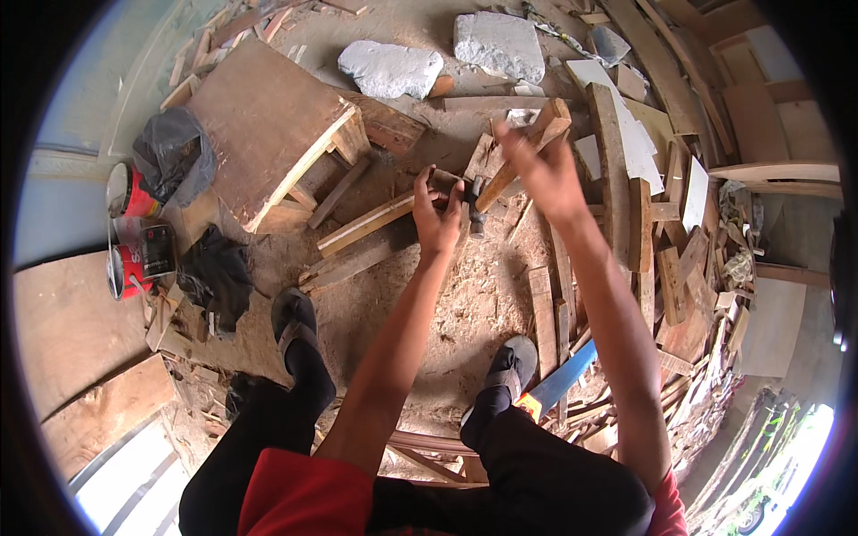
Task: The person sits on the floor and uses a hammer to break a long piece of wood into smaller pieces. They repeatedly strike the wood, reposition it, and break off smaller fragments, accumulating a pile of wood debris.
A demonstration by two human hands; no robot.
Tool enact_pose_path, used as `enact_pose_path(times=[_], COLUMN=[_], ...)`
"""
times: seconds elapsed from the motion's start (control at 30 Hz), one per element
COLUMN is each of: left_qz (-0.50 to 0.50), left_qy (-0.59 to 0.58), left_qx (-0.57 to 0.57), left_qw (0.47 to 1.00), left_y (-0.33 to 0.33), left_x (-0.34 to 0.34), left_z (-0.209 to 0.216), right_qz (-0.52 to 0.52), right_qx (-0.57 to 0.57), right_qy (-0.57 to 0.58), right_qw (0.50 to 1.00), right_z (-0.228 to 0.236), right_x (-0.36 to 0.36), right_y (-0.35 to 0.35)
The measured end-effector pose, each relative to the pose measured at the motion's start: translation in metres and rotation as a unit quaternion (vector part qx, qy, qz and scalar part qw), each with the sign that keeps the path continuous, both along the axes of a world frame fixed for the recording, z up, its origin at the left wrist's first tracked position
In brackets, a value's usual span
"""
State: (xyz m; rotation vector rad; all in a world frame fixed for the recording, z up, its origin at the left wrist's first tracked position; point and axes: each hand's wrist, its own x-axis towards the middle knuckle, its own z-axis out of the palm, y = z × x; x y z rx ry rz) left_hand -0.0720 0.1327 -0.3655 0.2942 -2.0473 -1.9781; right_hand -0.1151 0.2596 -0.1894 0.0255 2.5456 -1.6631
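Observation:
My left hand (436, 217) is at the end of a wooden batten (375, 223), thumb and fingers curved and apart with a gap between them. I cannot see anything held in it. My right hand (547, 179) is stretched out over a thick wooden beam (547, 125) that slants up to the right; its fingers are blurred but look extended and empty. Between the hands a dark metal tool, perhaps a hammer head (477, 221), rests against the wood. A second board (357, 259) lies beneath the batten.
A low wooden table (268, 121) stands at left, beside a black plastic bag (214, 277) and red cans (130, 268). Two pale slabs (391, 69) lie at the back. A blue handsaw (565, 373) is by my right foot. Offcuts (670, 286) are piled at right; sawdust covers the floor.

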Motion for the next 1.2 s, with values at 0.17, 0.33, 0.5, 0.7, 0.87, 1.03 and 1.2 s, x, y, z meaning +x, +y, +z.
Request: enact_pose_path(times=[0.17, 0.33, 0.5, 0.7, 0.87, 1.03, 1.2], left_qz=[-0.03, -0.178, -0.182, -0.145, -0.135, -0.107, -0.114], left_qy=[-0.047, -0.062, -0.097, -0.077, -0.1, -0.092, -0.092], left_qx=[-0.046, -0.42, -0.553, -0.451, -0.446, -0.485, -0.467], left_qw=[0.997, 0.888, 0.807, 0.877, 0.879, 0.863, 0.872], left_y=[-0.017, -0.038, -0.037, -0.047, -0.044, -0.036, -0.043], left_x=[0.004, 0.093, 0.134, 0.134, 0.133, 0.132, 0.134], left_z=[-0.005, 0.015, -0.004, -0.001, -0.003, -0.009, -0.014], right_qz=[0.015, -0.046, 0.08, 0.213, 0.336, 0.407, 0.254], right_qx=[-0.249, -0.36, -0.339, 0.012, 0.28, 0.285, 0.231], right_qy=[0.009, 0.033, -0.128, -0.308, -0.497, -0.672, -0.62], right_qw=[0.968, 0.931, 0.928, 0.927, 0.75, 0.549, 0.705], right_z=[0.014, 0.009, 0.044, 0.121, 0.121, 0.05, 0.006], right_x=[-0.014, -0.005, -0.032, -0.069, -0.109, -0.099, -0.005], right_y=[-0.021, 0.003, 0.024, 0.019, -0.027, -0.029, -0.019])
